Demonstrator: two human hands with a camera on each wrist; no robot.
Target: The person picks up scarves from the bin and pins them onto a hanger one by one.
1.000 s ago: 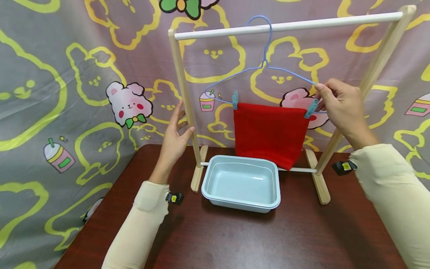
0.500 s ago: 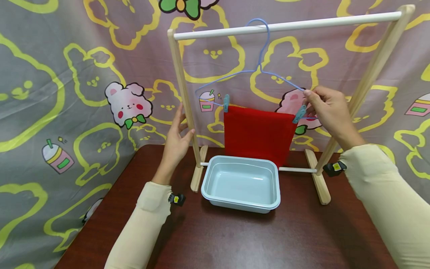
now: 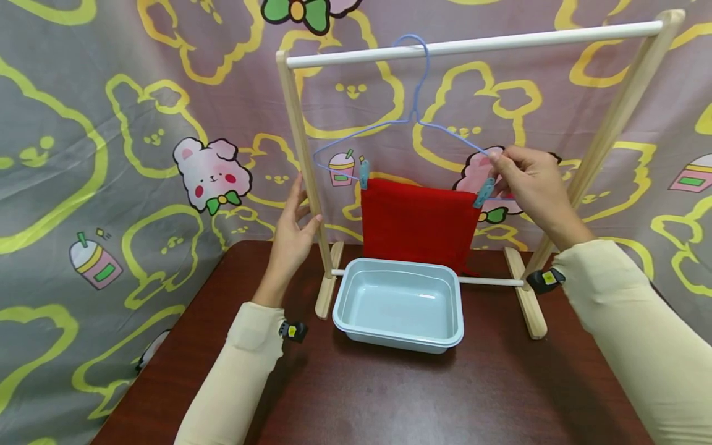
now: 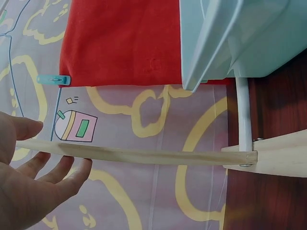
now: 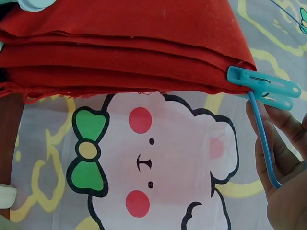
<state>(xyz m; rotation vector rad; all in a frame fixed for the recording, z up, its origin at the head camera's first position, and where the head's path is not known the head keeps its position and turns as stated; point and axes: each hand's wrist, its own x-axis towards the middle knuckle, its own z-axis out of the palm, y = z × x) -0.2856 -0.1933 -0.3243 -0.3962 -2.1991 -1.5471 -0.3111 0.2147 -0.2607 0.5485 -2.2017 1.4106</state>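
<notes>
A blue wire hanger [image 3: 414, 116] hooks over the white top bar [image 3: 534, 43] of a small wooden rack. My right hand [image 3: 531, 185] pinches the hanger's right arm near its end. From the hanger hangs a folded red cloth [image 3: 417, 222], held by one teal clothespin [image 3: 364, 175] at its left corner and another clothespin [image 5: 264, 84] at its right. In the right wrist view, the fingers lie around the hanger wire just beside that clip. My left hand [image 3: 290, 238] rests against the rack's left post [image 4: 139, 155], thumb on one side and loosely extended fingers on the other.
A pale blue basin [image 3: 397, 337] stands on the dark wood table [image 3: 389, 395], in front of the cloth and the rack's lower bar [image 3: 492, 281]. The rack's right foot [image 3: 528, 303] is beside it. A patterned curtain [image 3: 150, 185] hangs behind and to the left.
My right hand has moved left, sliding the hanger and the red cloth leftward along the top bar, and a little lower. The left hand has stayed by the left post.
</notes>
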